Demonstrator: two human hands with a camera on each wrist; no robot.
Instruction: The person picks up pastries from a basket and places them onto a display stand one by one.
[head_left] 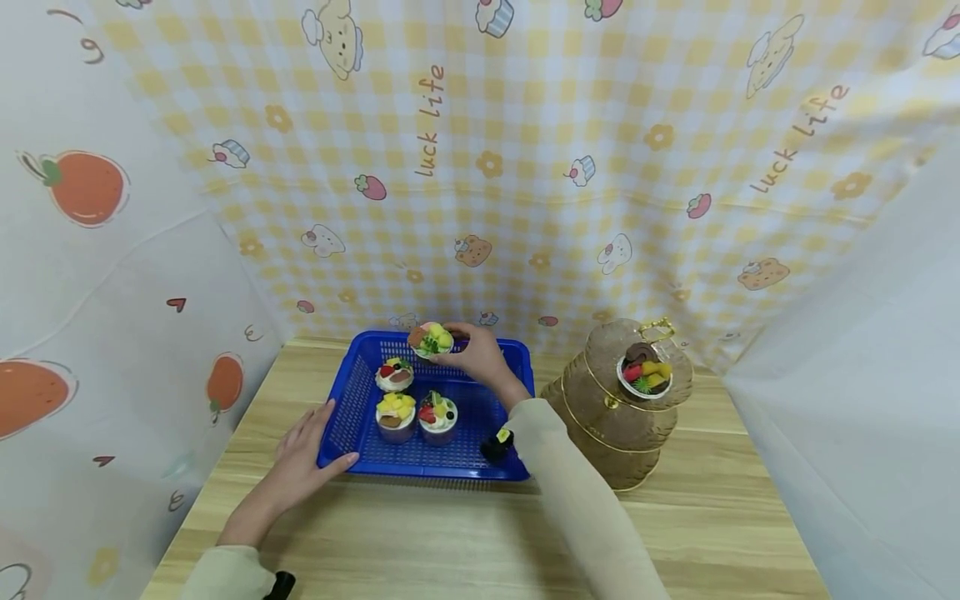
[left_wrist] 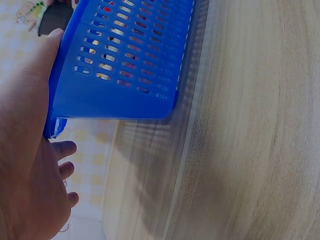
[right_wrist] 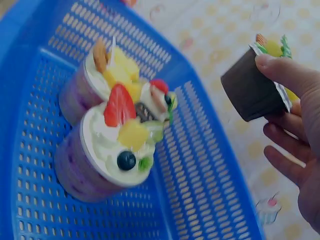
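My right hand [head_left: 482, 357] holds a dessert cup [head_left: 431, 340] between thumb and fingers above the far rim of the blue basket [head_left: 480, 468]. In the right wrist view the held dessert cup [right_wrist: 252, 85] has a dark tapered body and a fruit topping. Three more dessert cups stand in the basket's left half: one with yellow cubes [head_left: 396, 417], one with strawberry and blueberry [head_left: 438, 418] and one behind them [head_left: 394, 375]. At the near left corner my left hand [head_left: 303, 458] grips the basket, thumb along the front rim, fingers along the left side.
Right of the basket stands a tiered brown translucent stand [head_left: 600, 417] with gold rims. Its top tier carries a fruit dessert cup [head_left: 645, 372]. A small black object [head_left: 495, 447] shows beside my right cuff. Patterned cloth [head_left: 525, 208] hangs behind the wooden table [head_left: 405, 533].
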